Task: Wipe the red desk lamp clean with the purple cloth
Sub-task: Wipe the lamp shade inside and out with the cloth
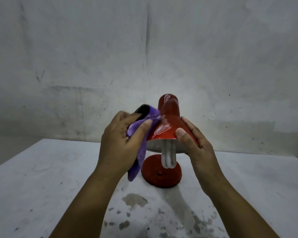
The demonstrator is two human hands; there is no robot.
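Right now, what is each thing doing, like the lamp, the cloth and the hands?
Red desk lamp: standing on the table, shade streaked, light off.
Bulb: unlit, pokes out below the shade.
Purple cloth: bunched, pressed against the shade.
Left hand: grips the cloth.
Right hand: steadies the shade.
Table: stained.

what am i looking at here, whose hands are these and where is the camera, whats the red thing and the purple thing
There is no machine: these are a person's two bare hands, seen from one camera worn on their head, looking forward and down. On the stained white table stands a red desk lamp, its white bulb showing under the shade. The left hand holds a purple cloth against the shade's left side. The right hand has its grip on the shade's right edge, apparently steadying it.
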